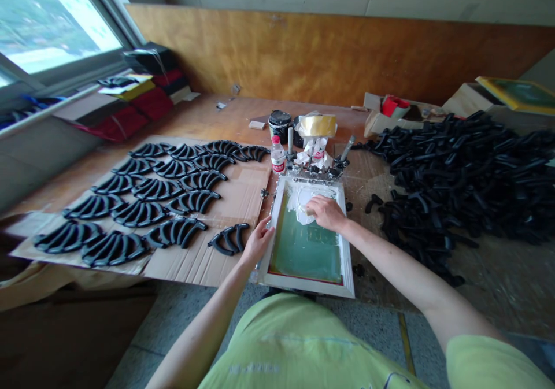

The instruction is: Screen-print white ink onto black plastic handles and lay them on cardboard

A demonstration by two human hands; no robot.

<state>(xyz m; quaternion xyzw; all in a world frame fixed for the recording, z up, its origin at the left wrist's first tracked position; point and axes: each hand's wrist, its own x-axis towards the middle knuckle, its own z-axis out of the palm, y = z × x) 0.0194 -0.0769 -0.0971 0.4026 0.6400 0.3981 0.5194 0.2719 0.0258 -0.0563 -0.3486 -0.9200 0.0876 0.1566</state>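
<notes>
No legible text anywhere, red label on the small bottle (pixel 277 156) too blurred to read

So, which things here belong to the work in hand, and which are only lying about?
In hand: frame, steadied by left hand; scraper in right hand; white ink; parts on cardboard; pile of parts.
Lying about: bottle; can; tape roll; boxes; red cases.

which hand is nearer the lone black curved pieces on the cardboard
Left. The left hand sits right of the black curved pieces, on the screen frame; the right hand is farther right, on white ink.
</notes>
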